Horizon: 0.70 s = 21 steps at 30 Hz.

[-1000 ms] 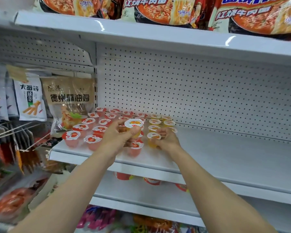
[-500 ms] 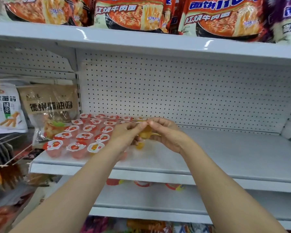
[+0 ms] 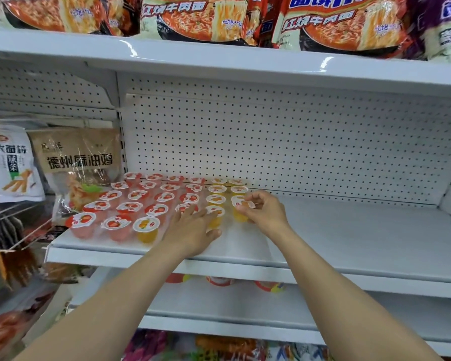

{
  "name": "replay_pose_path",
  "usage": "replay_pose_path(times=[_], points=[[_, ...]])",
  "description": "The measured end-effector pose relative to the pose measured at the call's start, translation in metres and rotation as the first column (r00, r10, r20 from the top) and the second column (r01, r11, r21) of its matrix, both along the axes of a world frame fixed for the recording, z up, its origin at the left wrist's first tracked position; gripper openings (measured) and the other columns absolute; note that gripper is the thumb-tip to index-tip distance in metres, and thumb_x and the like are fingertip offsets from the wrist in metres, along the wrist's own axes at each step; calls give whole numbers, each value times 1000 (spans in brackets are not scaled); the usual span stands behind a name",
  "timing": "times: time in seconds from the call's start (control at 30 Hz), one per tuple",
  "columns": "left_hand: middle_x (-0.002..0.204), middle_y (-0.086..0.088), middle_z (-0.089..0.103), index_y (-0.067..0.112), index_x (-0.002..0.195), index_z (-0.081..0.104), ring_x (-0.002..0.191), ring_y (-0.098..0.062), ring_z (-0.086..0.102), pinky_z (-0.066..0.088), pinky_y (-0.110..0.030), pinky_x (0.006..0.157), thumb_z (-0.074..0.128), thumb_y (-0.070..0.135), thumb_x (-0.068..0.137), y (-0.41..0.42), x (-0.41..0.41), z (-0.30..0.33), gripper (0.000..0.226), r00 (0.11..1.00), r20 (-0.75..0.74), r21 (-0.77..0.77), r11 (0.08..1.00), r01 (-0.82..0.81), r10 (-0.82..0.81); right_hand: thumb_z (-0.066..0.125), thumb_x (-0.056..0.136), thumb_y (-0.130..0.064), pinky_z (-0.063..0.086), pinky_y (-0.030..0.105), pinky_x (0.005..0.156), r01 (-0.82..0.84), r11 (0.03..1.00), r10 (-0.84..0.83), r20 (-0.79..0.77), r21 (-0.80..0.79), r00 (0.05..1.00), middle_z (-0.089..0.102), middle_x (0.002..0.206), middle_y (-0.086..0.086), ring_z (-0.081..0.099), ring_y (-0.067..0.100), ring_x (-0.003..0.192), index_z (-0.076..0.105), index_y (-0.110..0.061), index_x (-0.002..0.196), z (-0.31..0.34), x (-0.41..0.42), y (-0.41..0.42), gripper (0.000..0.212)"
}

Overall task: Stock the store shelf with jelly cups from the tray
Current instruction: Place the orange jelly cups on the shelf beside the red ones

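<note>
We are in the placing step: our right hand (image 3: 264, 213) sets an orange jelly cup (image 3: 240, 210) down at the right end of the block of jelly cups (image 3: 156, 201) on the white shelf (image 3: 349, 238). The fingers (image 3: 253, 198) of this hand are curled around the cup and pinch its lid edge. Our left hand (image 3: 190, 230) lies flat at about nine o'clock from it, fingers straight and a little apart, touching another orange cup in the front of the neighbouring column.

The red cups fill the left side of the block, at ten o'clock from our hands, and the orange ones stand at the right. The tray is not in view, so we cannot tell how many cups remain.

We judge that the next move is to let go of the cup gently, keeping it upright and in line with its column, then to reach for more.

The cups are small, round, clear plastic with shiny foil lids; the plastic looks thin and light, so they probably slide easily. The shelf is smooth painted metal with a perforated back panel (image 3: 297, 142). Noodle packets (image 3: 198, 16) lie on the shelf above.
</note>
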<state>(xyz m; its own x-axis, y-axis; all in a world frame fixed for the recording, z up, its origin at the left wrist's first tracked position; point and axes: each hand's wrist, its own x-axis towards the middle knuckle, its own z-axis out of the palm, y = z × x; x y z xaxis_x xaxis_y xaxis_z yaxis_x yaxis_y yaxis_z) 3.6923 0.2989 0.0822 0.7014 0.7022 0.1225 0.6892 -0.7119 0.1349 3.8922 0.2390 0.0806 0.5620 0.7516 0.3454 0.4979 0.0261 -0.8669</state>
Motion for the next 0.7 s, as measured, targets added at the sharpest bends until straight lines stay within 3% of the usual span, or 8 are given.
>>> replay_pose_path(times=[0.17, 0.47, 0.57, 0.7], points=[[163, 8, 18, 41, 152, 23, 152, -25, 5, 5, -54, 121, 34, 58, 99, 2, 1, -2, 56, 1000, 8, 0, 1000, -11, 11, 88, 73, -30, 56, 36, 85, 52, 994, -44, 90, -100, 995, 65, 91, -14, 61, 9, 87, 69, -21, 96, -9, 0, 2, 31], [162, 7, 23, 40, 151, 28, 151, -26, 8, 8, -54, 120, 35, 59, 99, 3, 4, -6, 56, 999, 30, 11, 999, -39, 38, 85, 76, -33, 56, 33, 82, 84, 986, -70, 103, -144, 992, 66, 97, -8, 62, 12, 89, 68, -19, 100, -16, -2, 8, 32], [161, 7, 25, 40, 150, 29, 151, -26, 9, 9, -53, 120, 35, 59, 99, 3, 4, -5, 55, 999, 40, 12, 999, -36, 35, 83, 78, -30, 49, 25, 78, 81, 982, -62, 113, -172, 992, 65, 105, -6, 62, 14, 94, 65, -19, 103, -13, -3, 7, 33], [161, 7, 25, 40, 150, 29, 151, -26, 8, 8, -54, 121, 35, 59, 99, 3, 4, -6, 56, 999, 38, 11, 999, -35, 35, 82, 81, -29, 46, 24, 78, 77, 971, -48, 131, -227, 990, 65, 113, -2, 61, 18, 99, 60, -20, 108, -8, -6, 7, 36]])
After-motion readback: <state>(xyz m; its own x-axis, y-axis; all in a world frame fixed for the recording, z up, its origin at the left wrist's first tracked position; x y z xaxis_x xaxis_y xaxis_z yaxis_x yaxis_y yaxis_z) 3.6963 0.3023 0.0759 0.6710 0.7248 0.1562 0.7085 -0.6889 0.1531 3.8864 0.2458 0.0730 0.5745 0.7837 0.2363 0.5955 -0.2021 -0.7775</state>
